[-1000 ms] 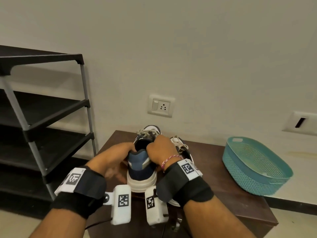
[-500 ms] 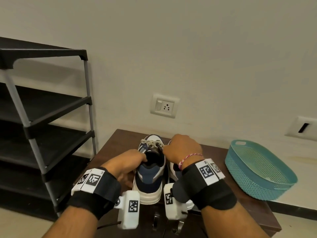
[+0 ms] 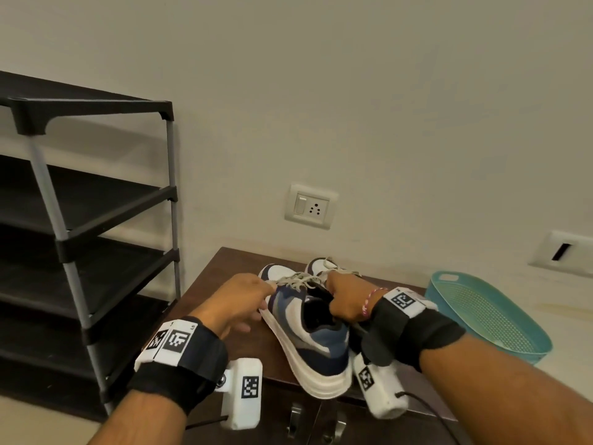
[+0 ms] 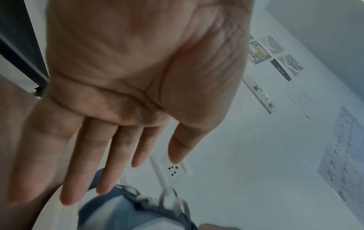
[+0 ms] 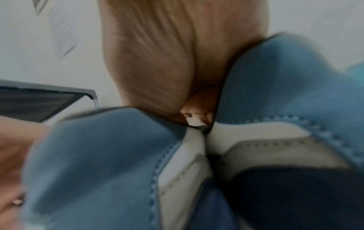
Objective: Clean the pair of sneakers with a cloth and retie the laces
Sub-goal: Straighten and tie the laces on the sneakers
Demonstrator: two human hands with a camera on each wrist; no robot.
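Sneakers pinched by the right hand, fingers hidden inside; left hand flat, holding nothing.

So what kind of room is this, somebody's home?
Probably a home entryway or shoe corner: a tiered shoe rack, sneakers on a low wooden cabinet, and a wall socket.

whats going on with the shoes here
A person is handling a pair of blue and white sneakers on a dark wooden cabinet. The right hand grips both sneakers together at their collars, and the near sneaker is tilted onto its side with its white sole facing left. The left hand is open beside that sneaker's toe end, fingers straight. The far sneaker is mostly hidden behind the right hand. No cloth is in sight. A teal basket sits to the right.
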